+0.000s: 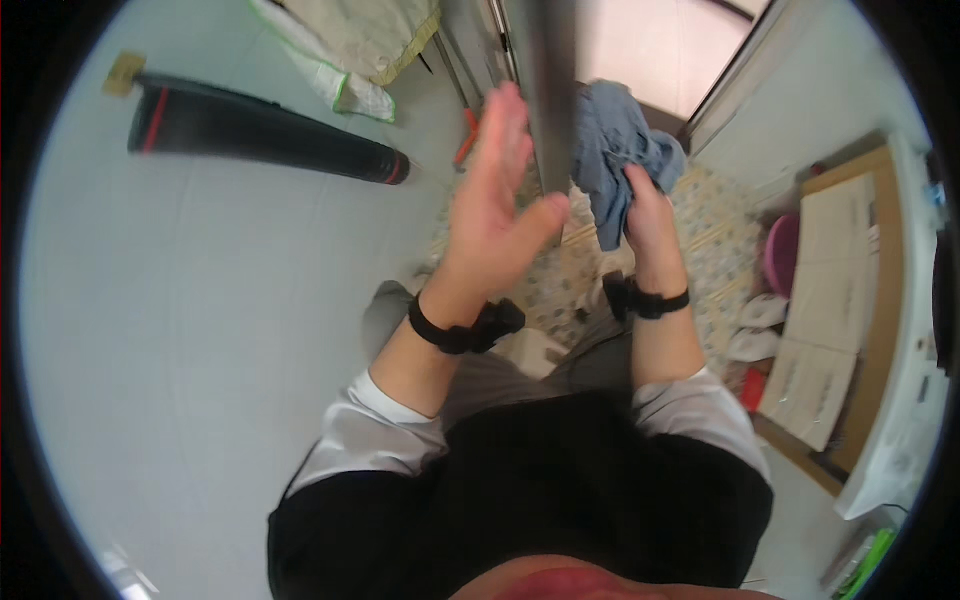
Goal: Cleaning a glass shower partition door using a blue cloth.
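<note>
My right hand (653, 222) is closed around a crumpled blue-grey cloth (615, 140), its thumb lying on top. The cloth sits against the right side of a tall grey metal-edged door or panel (552, 120). On the other side of that edge is my left hand (498, 195), fingers stretched upward and thumb apart, with nothing in it. Whether the left palm touches the edge, I cannot tell. A black wristband (455, 337) is on my left wrist and another wristband (655, 302) on my right.
At left, a long black tube-shaped case (265, 135) hangs on the pale wall, near pale fabric (365, 40) and a tool with an orange handle (467, 137). Cardboard (825, 290), a pink basin (783, 255) and white shoes (757, 342) stand at right on the speckled floor (715, 250).
</note>
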Demonstrator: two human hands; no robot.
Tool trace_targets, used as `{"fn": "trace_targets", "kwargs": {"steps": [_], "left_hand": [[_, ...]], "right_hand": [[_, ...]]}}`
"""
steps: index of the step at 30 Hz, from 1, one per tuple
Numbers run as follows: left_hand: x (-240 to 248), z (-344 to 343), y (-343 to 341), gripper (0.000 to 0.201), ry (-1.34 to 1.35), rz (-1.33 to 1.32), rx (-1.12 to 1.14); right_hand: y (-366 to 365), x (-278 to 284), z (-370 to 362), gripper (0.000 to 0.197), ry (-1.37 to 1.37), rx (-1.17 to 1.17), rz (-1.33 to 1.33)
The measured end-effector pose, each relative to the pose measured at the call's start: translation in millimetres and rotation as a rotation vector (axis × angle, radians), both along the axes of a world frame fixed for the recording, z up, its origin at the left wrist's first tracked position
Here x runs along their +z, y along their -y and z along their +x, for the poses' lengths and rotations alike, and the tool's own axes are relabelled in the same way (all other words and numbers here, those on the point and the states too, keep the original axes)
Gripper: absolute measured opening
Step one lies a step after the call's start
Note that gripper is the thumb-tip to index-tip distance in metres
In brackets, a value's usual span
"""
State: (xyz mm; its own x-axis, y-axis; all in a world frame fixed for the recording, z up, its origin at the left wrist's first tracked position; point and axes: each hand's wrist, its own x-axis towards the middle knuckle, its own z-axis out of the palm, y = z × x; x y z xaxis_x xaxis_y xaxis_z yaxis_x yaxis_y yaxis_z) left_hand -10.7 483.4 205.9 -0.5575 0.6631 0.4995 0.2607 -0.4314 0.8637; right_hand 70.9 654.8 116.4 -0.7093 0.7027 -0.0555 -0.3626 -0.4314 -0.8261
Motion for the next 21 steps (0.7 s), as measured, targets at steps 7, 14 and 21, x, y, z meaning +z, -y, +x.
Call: {"fn": "trace_targets", "kwargs": {"steps": [7,14,21], "left_hand": [[-43.9,-9.4,67.6,0.080,0.303,0.011,0.056],[-51.6,-7.5,94.9,0.067,0.330,-0.093,0.114],[-63.1,-25.2,55.7,0.065,0.277,-0.244,0.155]], "right_hand": [[-95.2,-12.4,5.9,0.029,0.066,-0.316,0.101],[-102.9,6.8,12.5,0.031,0.086,-0.457,0.157],[-36.6,-30.4,6.9,0.048,0.072,-0.103,0.095]]}}
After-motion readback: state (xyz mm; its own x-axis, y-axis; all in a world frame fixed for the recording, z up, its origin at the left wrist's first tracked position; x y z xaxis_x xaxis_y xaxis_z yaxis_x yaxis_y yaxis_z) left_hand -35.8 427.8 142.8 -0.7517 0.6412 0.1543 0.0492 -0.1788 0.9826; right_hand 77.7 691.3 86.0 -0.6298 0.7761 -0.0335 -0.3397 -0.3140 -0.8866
